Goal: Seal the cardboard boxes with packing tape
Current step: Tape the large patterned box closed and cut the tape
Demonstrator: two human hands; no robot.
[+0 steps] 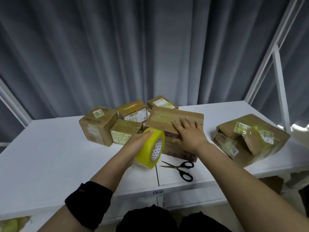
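1. Fingers (184, 122) of right hand (190, 136) lie straight, flat on box (167, 116) top, mid-table (50, 148); rub seam down firmly.
2. Left hand (135, 143) grips tape roll (147, 148) at box's near corner; keep strip taut.

The tape roll (147, 144) is bright yellow; its core (157, 150) is white, printed with rows of small dark triangles. The scissors (181, 168) have black handles and grey blades. The table (50, 156) is white, as is the metal frame (280, 81). The curtain (150, 47) behind is blue-grey, striped by its vertical folds. The middle box (167, 118) is brown cardboard with a glossy yellowish tape band on top and a dark, red-brown printed pattern on its front. The large box (267, 148) at the right is brown with white and pale-green labels. The armband (88, 203) is black.
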